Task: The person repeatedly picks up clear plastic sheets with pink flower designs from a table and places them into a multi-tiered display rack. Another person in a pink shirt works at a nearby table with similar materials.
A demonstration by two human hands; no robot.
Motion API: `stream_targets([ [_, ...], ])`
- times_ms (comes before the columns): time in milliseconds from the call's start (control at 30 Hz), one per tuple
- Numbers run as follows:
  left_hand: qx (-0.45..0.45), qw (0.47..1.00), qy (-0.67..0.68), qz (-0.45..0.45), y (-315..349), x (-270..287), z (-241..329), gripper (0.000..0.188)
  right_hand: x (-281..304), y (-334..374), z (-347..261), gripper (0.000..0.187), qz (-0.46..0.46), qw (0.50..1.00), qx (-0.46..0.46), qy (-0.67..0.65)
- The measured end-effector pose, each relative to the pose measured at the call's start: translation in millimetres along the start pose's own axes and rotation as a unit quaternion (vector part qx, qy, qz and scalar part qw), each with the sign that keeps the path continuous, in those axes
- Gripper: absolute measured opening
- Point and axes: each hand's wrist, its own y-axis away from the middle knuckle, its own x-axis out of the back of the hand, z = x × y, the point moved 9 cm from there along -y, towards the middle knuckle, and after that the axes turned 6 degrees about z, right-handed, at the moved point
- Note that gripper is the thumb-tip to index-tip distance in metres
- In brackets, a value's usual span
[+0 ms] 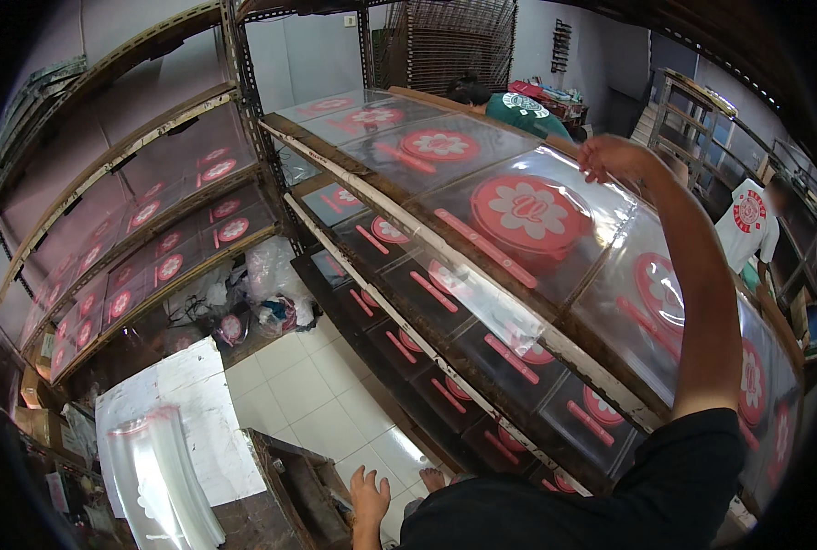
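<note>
My right arm reaches across the upper rack shelf, and my right hand [614,158] is over its far edge. Its fingers are loosely bent and a little apart, with nothing visible between them. Beneath and beside it lie clear plastic sheets [555,170], glossy with glare. The nearest one carries a pink round print [530,216] with a white flower, and a pink strip [486,247] beside it. Low down near the floor, my left hand [369,495] hangs with its fingers spread, holding nothing. A dark wooden stand [289,477] is just left of it.
Lower shelves [454,330] hold more printed sheets, as does the left rack [142,220]. A pile of clear sheets [156,477] rests on a white board [211,394]. Plastic bags [275,275] lie between the racks. Two people, in green [523,112] and white [747,220] shirts, are beyond.
</note>
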Motion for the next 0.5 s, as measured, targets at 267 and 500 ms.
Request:
stream_targets([
  [267, 0.067, 0.988, 0.027, -0.135, 31.4, -92.1, -68.7, 0.043, 15.6, -19.2, 53.4, 0.022, 0.07, 0.995, -0.067, -0.017],
  [500, 0.11, 0.98, 0.039, -0.164, 80.3, -166.4, -159.1, 0.041, 24.5, -39.5, 68.4, 0.03, 0.07, 0.993, -0.08, -0.042],
])
